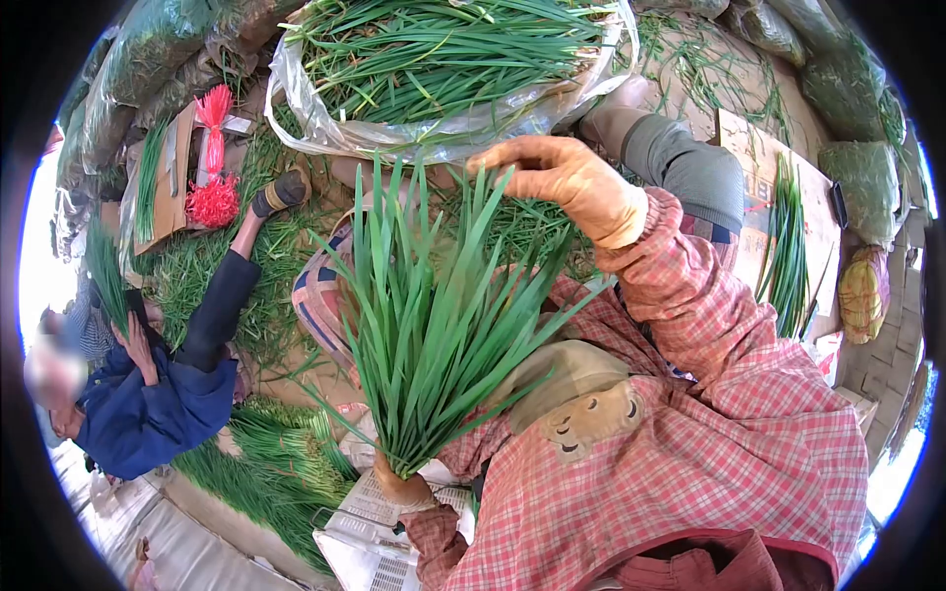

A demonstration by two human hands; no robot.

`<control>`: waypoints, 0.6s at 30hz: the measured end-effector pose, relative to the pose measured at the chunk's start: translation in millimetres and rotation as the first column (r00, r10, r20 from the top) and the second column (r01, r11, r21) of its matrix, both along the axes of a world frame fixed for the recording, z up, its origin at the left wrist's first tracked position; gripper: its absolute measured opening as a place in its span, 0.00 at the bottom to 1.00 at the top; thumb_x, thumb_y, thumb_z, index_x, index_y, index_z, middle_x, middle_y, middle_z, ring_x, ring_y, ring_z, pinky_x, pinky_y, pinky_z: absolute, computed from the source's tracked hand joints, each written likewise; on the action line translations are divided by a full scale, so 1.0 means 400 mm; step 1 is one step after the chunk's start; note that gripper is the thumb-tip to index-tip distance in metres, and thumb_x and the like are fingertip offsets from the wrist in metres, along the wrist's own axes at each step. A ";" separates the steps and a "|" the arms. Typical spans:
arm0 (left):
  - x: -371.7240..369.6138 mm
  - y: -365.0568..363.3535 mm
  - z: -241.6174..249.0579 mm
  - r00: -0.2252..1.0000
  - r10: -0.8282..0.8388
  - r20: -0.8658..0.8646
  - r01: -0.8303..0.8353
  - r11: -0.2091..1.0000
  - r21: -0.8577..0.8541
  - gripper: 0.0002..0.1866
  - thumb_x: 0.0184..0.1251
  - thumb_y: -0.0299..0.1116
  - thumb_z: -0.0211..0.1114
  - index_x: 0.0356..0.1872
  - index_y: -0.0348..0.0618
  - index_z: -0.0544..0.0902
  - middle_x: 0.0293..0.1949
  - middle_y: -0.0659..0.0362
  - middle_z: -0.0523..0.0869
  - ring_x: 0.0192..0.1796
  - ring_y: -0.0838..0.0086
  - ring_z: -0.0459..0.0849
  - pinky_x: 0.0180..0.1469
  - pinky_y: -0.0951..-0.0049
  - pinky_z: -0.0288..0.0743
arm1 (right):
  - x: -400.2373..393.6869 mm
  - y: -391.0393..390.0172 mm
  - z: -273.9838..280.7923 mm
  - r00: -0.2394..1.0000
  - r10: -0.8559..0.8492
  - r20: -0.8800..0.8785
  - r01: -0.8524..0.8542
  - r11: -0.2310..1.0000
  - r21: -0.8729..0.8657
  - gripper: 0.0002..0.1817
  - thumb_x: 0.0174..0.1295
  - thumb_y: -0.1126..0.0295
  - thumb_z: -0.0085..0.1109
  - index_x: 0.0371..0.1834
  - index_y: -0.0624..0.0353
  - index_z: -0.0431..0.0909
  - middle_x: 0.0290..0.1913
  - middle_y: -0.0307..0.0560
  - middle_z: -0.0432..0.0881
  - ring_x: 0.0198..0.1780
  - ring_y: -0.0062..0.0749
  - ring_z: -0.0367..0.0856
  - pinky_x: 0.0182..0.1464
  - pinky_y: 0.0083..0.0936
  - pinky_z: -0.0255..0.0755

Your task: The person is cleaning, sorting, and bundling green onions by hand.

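A fanned bunch of long green garlic chives (424, 325) stands upright in front of me, its leaf tips spread wide. My left hand (399, 485), low at the bunch's base, is closed round the stems. Above the tips is my right hand (567, 182), in a tan work glove. Its fingers are bent and apart, fingertips right at the topmost leaves. Red checked sleeves cover both my arms.
A plastic-lined heap of greens (453, 59) lies ahead. On the left, a co-worker in blue (158, 414) holds another bunch (106, 266). Red ties (214, 148) rest on a cardboard box (169, 187). Chives (786, 246) lie on cardboard at right. Stuffed sacks (857, 177) line the edge.
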State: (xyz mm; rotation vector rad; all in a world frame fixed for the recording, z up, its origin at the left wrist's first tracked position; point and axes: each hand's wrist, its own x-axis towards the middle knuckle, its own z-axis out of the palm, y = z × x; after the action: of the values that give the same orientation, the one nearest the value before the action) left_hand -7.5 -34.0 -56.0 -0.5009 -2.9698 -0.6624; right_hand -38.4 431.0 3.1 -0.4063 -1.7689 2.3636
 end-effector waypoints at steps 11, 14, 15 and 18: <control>-0.003 -0.011 0.007 0.999 0.021 -0.049 -0.027 0.990 -0.135 0.23 0.53 0.34 0.63 0.52 0.45 0.74 0.41 0.50 0.80 0.42 0.54 0.78 0.41 0.60 0.72 | 0.022 -0.029 -0.021 0.977 -0.190 -0.098 0.214 0.834 0.509 0.11 0.52 0.66 0.63 0.32 0.62 0.78 0.27 0.42 0.78 0.32 0.25 0.75 0.38 0.21 0.68; -0.001 -0.017 -0.001 0.997 0.006 -0.080 -0.022 0.980 -0.200 0.23 0.52 0.34 0.63 0.53 0.47 0.74 0.40 0.51 0.79 0.41 0.54 0.78 0.40 0.59 0.72 | 0.037 0.031 -0.043 0.889 -0.413 -0.197 0.442 0.660 0.607 0.14 0.51 0.62 0.63 0.29 0.63 0.77 0.23 0.48 0.76 0.27 0.35 0.74 0.33 0.25 0.68; -0.001 -0.019 -0.003 0.996 0.004 -0.084 -0.023 0.976 -0.218 0.23 0.52 0.34 0.62 0.53 0.47 0.73 0.39 0.51 0.79 0.41 0.54 0.78 0.39 0.59 0.72 | 0.043 0.067 0.012 0.935 -0.352 0.044 0.155 0.516 0.843 0.16 0.49 0.58 0.64 0.26 0.63 0.77 0.20 0.50 0.75 0.25 0.39 0.73 0.30 0.28 0.67; -0.005 -0.022 -0.004 0.998 0.011 -0.055 -0.024 0.973 -0.231 0.24 0.52 0.33 0.63 0.54 0.49 0.73 0.38 0.51 0.78 0.40 0.54 0.78 0.39 0.59 0.72 | 0.008 0.080 0.052 0.966 -0.256 -0.043 0.153 0.427 0.891 0.16 0.47 0.59 0.65 0.27 0.63 0.78 0.20 0.49 0.76 0.24 0.39 0.74 0.29 0.29 0.68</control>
State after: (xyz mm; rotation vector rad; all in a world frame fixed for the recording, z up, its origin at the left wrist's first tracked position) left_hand -9.4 -43.0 -57.5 -0.4964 -3.0122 -0.2960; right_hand -35.2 463.1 23.7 -0.5113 -2.5045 0.9522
